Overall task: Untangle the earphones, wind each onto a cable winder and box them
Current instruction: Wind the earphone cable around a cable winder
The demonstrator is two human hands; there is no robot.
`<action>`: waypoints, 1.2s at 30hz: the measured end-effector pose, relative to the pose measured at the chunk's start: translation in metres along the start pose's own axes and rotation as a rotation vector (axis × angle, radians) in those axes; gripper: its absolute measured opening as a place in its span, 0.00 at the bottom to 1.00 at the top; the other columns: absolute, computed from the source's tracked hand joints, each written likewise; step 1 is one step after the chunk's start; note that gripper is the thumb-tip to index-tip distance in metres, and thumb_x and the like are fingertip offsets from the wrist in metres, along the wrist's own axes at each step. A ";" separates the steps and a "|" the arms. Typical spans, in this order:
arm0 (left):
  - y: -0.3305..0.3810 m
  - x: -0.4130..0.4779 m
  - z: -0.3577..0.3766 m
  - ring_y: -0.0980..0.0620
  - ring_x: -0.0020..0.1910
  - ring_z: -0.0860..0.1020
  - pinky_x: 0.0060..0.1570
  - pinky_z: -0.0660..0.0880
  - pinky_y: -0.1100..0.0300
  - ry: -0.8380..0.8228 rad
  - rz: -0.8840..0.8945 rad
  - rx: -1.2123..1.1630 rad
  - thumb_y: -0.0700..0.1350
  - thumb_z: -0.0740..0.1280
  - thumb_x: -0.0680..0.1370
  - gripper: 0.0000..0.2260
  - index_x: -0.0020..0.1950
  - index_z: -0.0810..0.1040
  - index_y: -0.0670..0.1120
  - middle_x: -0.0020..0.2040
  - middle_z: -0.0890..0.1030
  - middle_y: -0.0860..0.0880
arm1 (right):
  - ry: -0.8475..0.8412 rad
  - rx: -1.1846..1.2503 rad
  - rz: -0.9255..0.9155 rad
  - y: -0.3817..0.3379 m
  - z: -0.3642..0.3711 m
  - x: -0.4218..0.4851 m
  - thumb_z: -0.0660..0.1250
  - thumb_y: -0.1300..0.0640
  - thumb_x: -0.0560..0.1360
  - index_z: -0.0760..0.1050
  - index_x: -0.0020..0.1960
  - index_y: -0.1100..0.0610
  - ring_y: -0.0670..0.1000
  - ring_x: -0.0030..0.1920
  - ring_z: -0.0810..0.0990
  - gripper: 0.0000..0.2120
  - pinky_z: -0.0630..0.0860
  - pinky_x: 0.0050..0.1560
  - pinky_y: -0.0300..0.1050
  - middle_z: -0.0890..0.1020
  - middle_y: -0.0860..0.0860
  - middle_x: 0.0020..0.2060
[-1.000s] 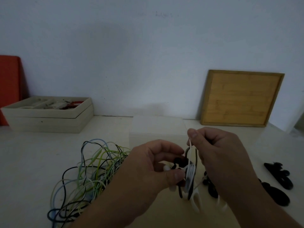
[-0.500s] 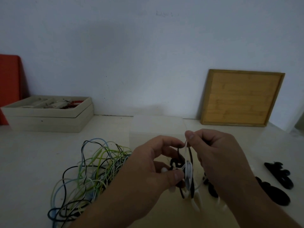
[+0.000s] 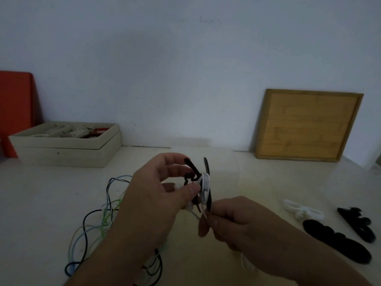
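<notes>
My left hand [image 3: 156,195] pinches a black cable winder [image 3: 203,182] above the middle of the table. White earphone cable [image 3: 204,184] is wrapped several turns around the winder's waist. My right hand [image 3: 233,221] sits just below and right of the winder, pinching the free white strand that runs down from it. A tangle of black, green, pale blue and white earphone cables [image 3: 99,221] lies on the table to the left, partly hidden under my left forearm.
Spare winders lie at the right: a white one [image 3: 302,211] and black ones [image 3: 338,242]. A cream compartment box [image 3: 66,147] stands back left beside a red panel [image 3: 14,112]. A wooden lid [image 3: 307,124] leans on the wall at the back right.
My right hand has dropped from above the winder to below it, drawing the white strand down. The left hand has lifted the winder slightly and more white cable is wrapped.
</notes>
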State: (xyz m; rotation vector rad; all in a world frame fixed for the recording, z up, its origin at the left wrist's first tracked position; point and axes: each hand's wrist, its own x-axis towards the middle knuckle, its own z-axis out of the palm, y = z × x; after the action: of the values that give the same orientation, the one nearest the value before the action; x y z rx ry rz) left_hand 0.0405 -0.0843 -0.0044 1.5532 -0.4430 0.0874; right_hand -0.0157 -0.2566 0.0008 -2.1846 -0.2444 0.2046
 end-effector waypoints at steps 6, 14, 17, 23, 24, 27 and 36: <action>-0.002 -0.001 0.006 0.41 0.36 0.82 0.39 0.83 0.50 0.036 0.042 0.107 0.34 0.75 0.71 0.15 0.50 0.79 0.51 0.46 0.84 0.54 | -0.009 -0.006 -0.050 -0.005 -0.009 -0.007 0.64 0.55 0.80 0.84 0.45 0.50 0.42 0.25 0.64 0.12 0.62 0.30 0.35 0.69 0.43 0.24; -0.004 -0.006 0.012 0.50 0.34 0.80 0.38 0.82 0.52 -0.007 0.082 0.237 0.37 0.76 0.70 0.16 0.48 0.78 0.55 0.46 0.82 0.59 | 0.166 0.086 -0.144 -0.015 -0.012 -0.015 0.66 0.49 0.77 0.83 0.38 0.52 0.41 0.23 0.67 0.13 0.63 0.29 0.31 0.70 0.42 0.21; -0.003 -0.007 0.013 0.53 0.31 0.79 0.39 0.83 0.49 -0.065 0.059 0.239 0.38 0.77 0.69 0.16 0.48 0.78 0.56 0.47 0.83 0.59 | 0.298 0.153 -0.165 -0.015 -0.019 -0.019 0.67 0.51 0.75 0.83 0.36 0.52 0.41 0.22 0.67 0.12 0.62 0.26 0.29 0.70 0.42 0.19; -0.002 -0.007 0.013 0.49 0.30 0.81 0.40 0.83 0.49 -0.208 -0.040 0.145 0.34 0.76 0.71 0.18 0.51 0.80 0.54 0.45 0.83 0.55 | 0.600 -0.051 -0.212 -0.009 -0.028 -0.021 0.75 0.54 0.70 0.82 0.32 0.51 0.45 0.24 0.71 0.08 0.68 0.27 0.32 0.77 0.45 0.22; -0.002 -0.008 0.014 0.50 0.30 0.81 0.40 0.83 0.49 -0.249 -0.051 0.142 0.34 0.76 0.71 0.18 0.52 0.80 0.54 0.45 0.83 0.56 | 0.633 -0.063 -0.210 -0.010 -0.029 -0.020 0.75 0.54 0.68 0.82 0.32 0.51 0.46 0.26 0.75 0.06 0.70 0.29 0.32 0.80 0.46 0.25; 0.000 -0.009 0.014 0.50 0.30 0.81 0.39 0.82 0.52 -0.338 -0.085 0.087 0.33 0.76 0.71 0.17 0.51 0.81 0.54 0.45 0.84 0.54 | 0.655 -0.041 -0.179 -0.008 -0.030 -0.018 0.74 0.51 0.67 0.83 0.34 0.49 0.45 0.30 0.78 0.04 0.73 0.33 0.32 0.82 0.47 0.29; 0.004 -0.008 0.015 0.46 0.36 0.82 0.35 0.79 0.58 -0.289 -0.108 -0.383 0.36 0.77 0.63 0.17 0.50 0.83 0.49 0.46 0.84 0.44 | 0.339 0.100 -0.003 -0.009 -0.024 -0.014 0.67 0.45 0.74 0.83 0.36 0.49 0.46 0.24 0.69 0.12 0.66 0.26 0.33 0.79 0.50 0.25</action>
State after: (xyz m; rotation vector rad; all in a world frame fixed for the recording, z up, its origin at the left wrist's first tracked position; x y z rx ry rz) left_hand 0.0292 -0.0968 -0.0042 1.2102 -0.5656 -0.2941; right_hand -0.0243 -0.2731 0.0226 -2.0790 -0.0455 -0.1526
